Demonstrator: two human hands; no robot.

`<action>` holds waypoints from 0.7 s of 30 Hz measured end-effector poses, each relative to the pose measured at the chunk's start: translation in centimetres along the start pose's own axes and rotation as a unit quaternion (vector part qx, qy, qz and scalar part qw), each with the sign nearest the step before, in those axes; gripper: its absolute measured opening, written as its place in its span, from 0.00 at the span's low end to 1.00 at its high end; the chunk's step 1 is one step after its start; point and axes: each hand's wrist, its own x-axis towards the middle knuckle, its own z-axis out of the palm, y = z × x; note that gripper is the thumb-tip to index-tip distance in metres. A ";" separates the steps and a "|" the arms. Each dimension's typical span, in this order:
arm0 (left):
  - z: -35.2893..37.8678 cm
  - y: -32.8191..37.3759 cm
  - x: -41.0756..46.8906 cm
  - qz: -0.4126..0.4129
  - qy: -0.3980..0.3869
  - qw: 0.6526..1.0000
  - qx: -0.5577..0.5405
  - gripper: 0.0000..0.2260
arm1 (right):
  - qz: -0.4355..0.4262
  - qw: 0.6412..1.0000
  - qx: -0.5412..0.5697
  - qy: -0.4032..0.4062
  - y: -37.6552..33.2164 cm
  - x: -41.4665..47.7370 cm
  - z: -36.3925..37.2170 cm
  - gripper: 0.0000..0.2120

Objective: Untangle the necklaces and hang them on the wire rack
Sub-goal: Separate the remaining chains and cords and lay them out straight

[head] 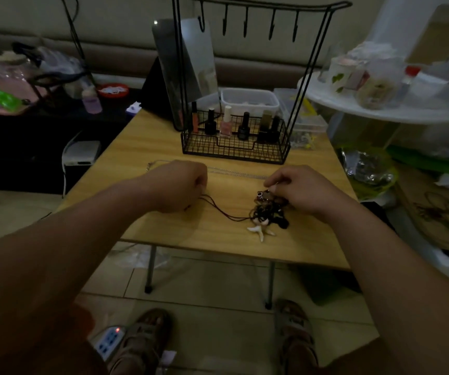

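The left forearm (82, 226) and right forearm (380, 239) enter from the lower corners of the frame, both bare along their whole visible length down to the left hand (180, 182) and right hand (296, 190); at bottom centre the feet wear open-toed sandals, the left sandal (142, 339) and right sandal (296, 334) alike, with broad grey-brown straps across the instep; dim light blurs finer detail.
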 end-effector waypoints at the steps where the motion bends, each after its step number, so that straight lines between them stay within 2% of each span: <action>1: -0.1 0.3 0.3 0.006 0.014 1.000 -0.016 0.03 | 0.007 0.999 0.031 -0.001 0.2 0.1 0.0 0.09; 3: 0.4 1.3 0.8 0.019 0.027 0.997 -0.064 0.03 | 0.016 0.997 0.076 -0.001 0.6 0.3 0.3 0.09; 5: 1.4 2.1 0.7 0.042 0.010 0.993 -0.106 0.09 | 0.011 0.994 0.106 0.014 0.9 0.3 0.6 0.09; 8: 3.0 3.0 0.5 0.096 -0.016 0.992 -0.084 0.16 | -0.018 0.995 0.082 0.060 1.3 0.3 0.5 0.08; 10: 3.3 3.5 0.4 0.130 -0.036 0.990 -0.050 0.13 | -0.048 0.997 0.036 0.056 1.3 0.1 0.1 0.08; 13: 3.2 3.6 0.4 0.165 -0.052 0.984 -0.044 0.05 | -0.075 0.997 0.008 0.006 1.3 -0.6 -0.7 0.11; 15: 3.0 3.1 0.5 0.155 -0.055 0.983 -0.076 0.02 | -0.079 0.996 -0.002 -0.031 1.3 -0.9 -0.9 0.14; 18: 2.1 2.4 0.6 0.093 -0.031 0.978 -0.182 0.02 | -0.089 0.993 -0.024 -0.077 1.7 -0.8 -0.6 0.17; 21: 0.9 1.6 0.5 0.044 -0.003 0.945 -0.325 0.03 | -0.118 0.983 -0.096 -0.106 1.8 -0.6 -0.3 0.18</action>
